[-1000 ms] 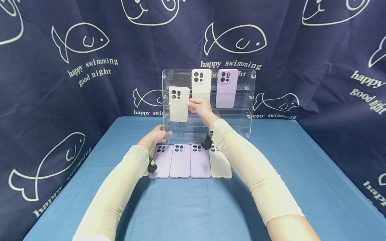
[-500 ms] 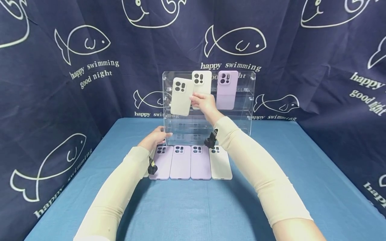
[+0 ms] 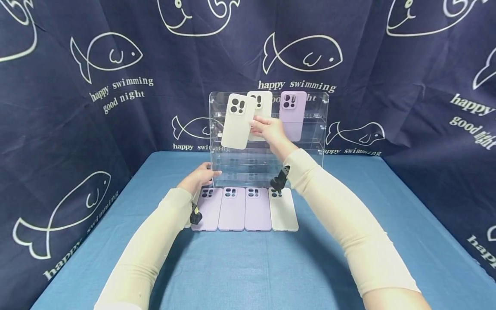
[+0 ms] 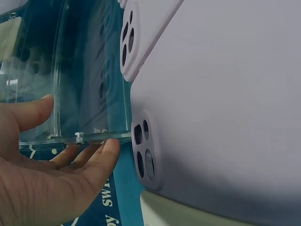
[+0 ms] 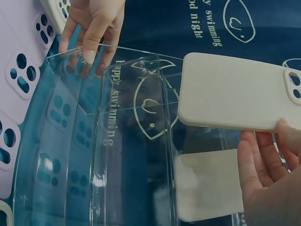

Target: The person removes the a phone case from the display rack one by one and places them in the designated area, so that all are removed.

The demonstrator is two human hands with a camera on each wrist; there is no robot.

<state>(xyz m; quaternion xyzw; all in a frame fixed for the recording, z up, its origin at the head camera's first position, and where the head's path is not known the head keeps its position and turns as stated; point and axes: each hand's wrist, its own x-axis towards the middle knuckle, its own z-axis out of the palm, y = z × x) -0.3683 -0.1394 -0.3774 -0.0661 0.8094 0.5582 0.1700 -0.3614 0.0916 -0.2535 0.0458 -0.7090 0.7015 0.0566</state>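
My right hand (image 3: 271, 131) pinches a white phone case (image 3: 237, 122) by its right edge. The case is tilted, in front of the clear acrylic display rack (image 3: 267, 165), and partly covers a white phone case (image 3: 265, 100) standing on the rack. To its right on the same tier stands a purple phone case (image 3: 292, 116). My left hand (image 3: 202, 175) holds the rack's lower left side panel. In the left wrist view, the fingers (image 4: 109, 153) touch the panel from outside and the thumb is on the inner side.
In front of the rack lies a row of cases on the blue cloth (image 3: 248, 271): purple cases (image 3: 231, 211) and a white case (image 3: 284, 211) at the right end. Another pale case (image 4: 164, 212) lies at the row's left end. A dark patterned curtain (image 3: 217, 56) surrounds the table.
My right hand has lifted the white case off the rack's left part, moved it rightward and toward me, and tilted it. My left hand has stayed on the rack.
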